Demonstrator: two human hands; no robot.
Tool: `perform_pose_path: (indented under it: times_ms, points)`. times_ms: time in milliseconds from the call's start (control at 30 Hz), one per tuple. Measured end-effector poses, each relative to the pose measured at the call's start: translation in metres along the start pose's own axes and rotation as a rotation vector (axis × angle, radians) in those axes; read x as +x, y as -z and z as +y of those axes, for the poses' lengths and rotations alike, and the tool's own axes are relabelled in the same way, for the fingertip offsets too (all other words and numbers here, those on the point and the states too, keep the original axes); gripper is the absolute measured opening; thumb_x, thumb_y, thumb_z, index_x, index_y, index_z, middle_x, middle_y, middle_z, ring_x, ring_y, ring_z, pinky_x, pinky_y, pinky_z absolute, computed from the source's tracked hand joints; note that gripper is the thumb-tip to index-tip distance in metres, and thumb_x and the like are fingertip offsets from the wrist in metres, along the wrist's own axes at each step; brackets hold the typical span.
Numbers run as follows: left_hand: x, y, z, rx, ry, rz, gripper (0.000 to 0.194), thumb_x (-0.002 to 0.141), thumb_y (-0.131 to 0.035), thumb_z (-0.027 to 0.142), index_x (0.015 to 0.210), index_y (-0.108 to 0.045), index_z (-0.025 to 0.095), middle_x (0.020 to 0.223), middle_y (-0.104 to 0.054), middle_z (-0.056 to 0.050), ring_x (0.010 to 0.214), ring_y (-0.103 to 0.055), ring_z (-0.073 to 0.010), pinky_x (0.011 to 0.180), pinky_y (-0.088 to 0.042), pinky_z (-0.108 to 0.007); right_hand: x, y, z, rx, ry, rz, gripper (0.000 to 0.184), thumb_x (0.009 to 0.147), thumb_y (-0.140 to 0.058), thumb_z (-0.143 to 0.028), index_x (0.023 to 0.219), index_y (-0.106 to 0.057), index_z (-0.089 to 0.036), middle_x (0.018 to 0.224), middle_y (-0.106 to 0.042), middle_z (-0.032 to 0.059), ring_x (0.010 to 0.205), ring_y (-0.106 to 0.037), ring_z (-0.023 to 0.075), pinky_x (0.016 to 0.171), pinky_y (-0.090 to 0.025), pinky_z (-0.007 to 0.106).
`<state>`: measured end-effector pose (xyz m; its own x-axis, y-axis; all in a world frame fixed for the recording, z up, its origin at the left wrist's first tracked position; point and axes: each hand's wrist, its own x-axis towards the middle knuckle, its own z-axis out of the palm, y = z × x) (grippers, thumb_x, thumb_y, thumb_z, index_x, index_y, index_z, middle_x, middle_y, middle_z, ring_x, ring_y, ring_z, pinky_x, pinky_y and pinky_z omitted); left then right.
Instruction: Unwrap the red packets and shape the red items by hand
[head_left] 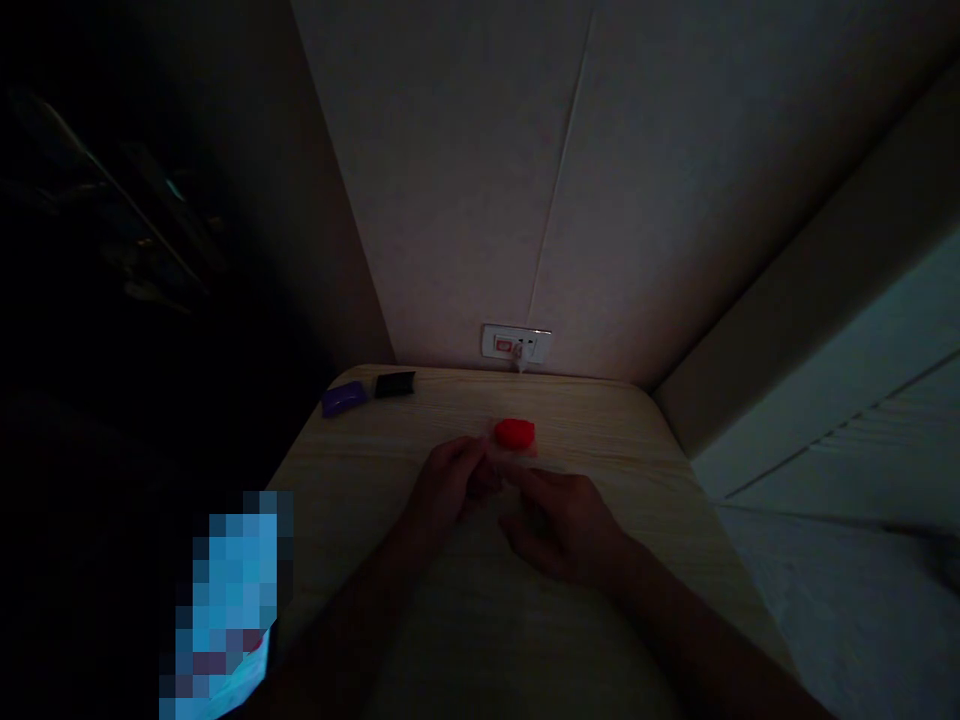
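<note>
A bright red, rounded lump (514, 434) rests on the wooden table top, with a paler reddish flap or sheet at its lower edge. Just in front of it, my left hand (455, 480) has thumb and fingers pressed together beside the lump's left end. My right hand (566, 520) comes in from the right, its foremost fingers reaching to the left fingertips and its lower fingers curled. Both hands appear closed at one spot between them. Whatever they pinch there is too dark and small to make out.
On the table's (600, 410) far left corner lie a shiny purple packet (344, 398) and a dark ridged piece (394, 384). A wall socket (516, 344) with a clear plug sits behind the table's back edge. A glowing, blurred screen (236, 590) is at lower left.
</note>
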<state>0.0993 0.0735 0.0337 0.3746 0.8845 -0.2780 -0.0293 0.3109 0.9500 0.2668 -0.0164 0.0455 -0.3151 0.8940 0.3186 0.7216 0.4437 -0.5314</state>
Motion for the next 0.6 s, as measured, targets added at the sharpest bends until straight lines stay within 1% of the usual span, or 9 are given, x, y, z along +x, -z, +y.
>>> perform_pose_path:
  times_ms: [67, 100, 167, 233, 333, 400, 467, 500, 600]
  points:
    - [0.001, -0.001, -0.002, -0.023, -0.044, 0.034, 0.037, 0.082, -0.065, 0.052, 0.068, -0.057, 0.018, 0.054, -0.055, 0.003, 0.04, -0.045, -0.0089, 0.035, -0.025, -0.019, 0.0, -0.003, 0.001, 0.144, 0.003, -0.006, 0.056, 0.087, -0.066, -0.026, 0.142, -0.059, -0.019, 0.079, -0.066, 0.0029, 0.065, -0.059, 0.0177, 0.061, -0.046, 0.029]
    - [0.002, -0.001, -0.003, -0.035, -0.067, 0.047, 0.038, 0.082, -0.065, 0.051, 0.066, -0.056, 0.018, 0.054, -0.054, 0.003, 0.041, -0.045, -0.009, 0.037, -0.029, -0.019, 0.0, -0.006, 0.001, 0.25, -0.021, -0.002, 0.052, 0.086, -0.068, -0.025, 0.138, -0.063, -0.02, 0.073, -0.062, -0.0002, 0.061, -0.055, 0.0151, 0.058, -0.043, 0.027]
    - [0.002, -0.002, -0.004, -0.041, -0.135, 0.068, 0.039, 0.084, -0.064, 0.05, 0.063, -0.054, 0.019, 0.054, -0.053, 0.004, 0.046, -0.048, -0.0096, 0.044, -0.037, -0.02, 0.002, -0.012, 0.002, 0.527, -0.122, 0.021, 0.041, 0.087, -0.071, -0.027, 0.128, -0.071, -0.022, 0.064, -0.054, -0.0044, 0.054, -0.046, 0.0107, 0.052, -0.037, 0.023]
    - [0.0, -0.003, -0.003, -0.008, -0.247, 0.105, 0.04, 0.088, -0.062, 0.048, 0.062, -0.052, 0.019, 0.055, -0.052, 0.004, 0.051, -0.05, -0.0104, 0.05, -0.041, -0.021, 0.004, -0.018, 0.0, 0.848, -0.266, 0.023, 0.035, 0.086, -0.075, -0.032, 0.12, -0.076, -0.022, 0.058, -0.05, -0.0067, 0.047, -0.041, 0.0081, 0.046, -0.032, 0.021]
    - [-0.004, -0.003, 0.0, 0.148, -0.425, 0.224, 0.037, 0.095, -0.056, 0.046, 0.068, -0.054, 0.02, 0.06, -0.059, 0.003, 0.057, -0.056, -0.0126, 0.056, -0.044, -0.023, 0.006, -0.023, -0.006, 1.325, -0.433, -0.011, 0.042, 0.082, -0.081, -0.039, 0.121, -0.076, -0.022, 0.047, -0.044, -0.0106, 0.037, -0.033, 0.0061, 0.039, -0.03, 0.019]
    - [-0.008, -0.002, 0.001, 0.272, -0.49, 0.3, 0.033, 0.098, -0.052, 0.044, 0.075, -0.056, 0.021, 0.065, -0.066, 0.002, 0.061, -0.062, -0.0141, 0.06, -0.046, -0.023, 0.006, -0.022, -0.011, 1.555, -0.494, -0.022, 0.048, 0.081, -0.082, -0.041, 0.125, -0.073, -0.023, 0.042, -0.04, -0.0129, 0.034, -0.026, 0.0053, 0.038, -0.032, 0.019]
    - [-0.012, -0.002, 0.003, 0.374, -0.529, 0.324, 0.029, 0.099, -0.051, 0.042, 0.08, -0.058, 0.021, 0.068, -0.07, 0.002, 0.064, -0.066, -0.0147, 0.062, -0.047, -0.023, 0.006, -0.022, -0.015, 1.638, -0.53, -0.027, 0.05, 0.081, -0.082, -0.042, 0.126, -0.073, -0.023, 0.04, -0.039, -0.0137, 0.034, -0.023, 0.0049, 0.037, -0.032, 0.018]
    - [-0.013, -0.002, 0.003, 0.413, -0.546, 0.319, 0.028, 0.099, -0.051, 0.04, 0.08, -0.058, 0.022, 0.069, -0.071, 0.002, 0.063, -0.066, -0.0145, 0.062, -0.047, -0.023, 0.007, -0.022, -0.017, 1.61, -0.542, -0.019, 0.048, 0.08, -0.083, -0.042, 0.124, -0.073, -0.022, 0.039, -0.04, -0.0135, 0.033, -0.024, 0.0049, 0.037, -0.032, 0.018]
    - [-0.015, -0.005, 0.001, 0.47, -0.56, 0.276, 0.027, 0.099, -0.052, 0.038, 0.078, -0.057, 0.021, 0.067, -0.069, 0.003, 0.06, -0.064, -0.0131, 0.06, -0.045, -0.022, 0.008, -0.026, -0.018, 1.335, -0.567, 0.094, 0.038, 0.076, -0.086, -0.039, 0.107, -0.078, -0.019, 0.041, -0.047, -0.0106, 0.033, -0.031, 0.0047, 0.036, -0.027, 0.018]
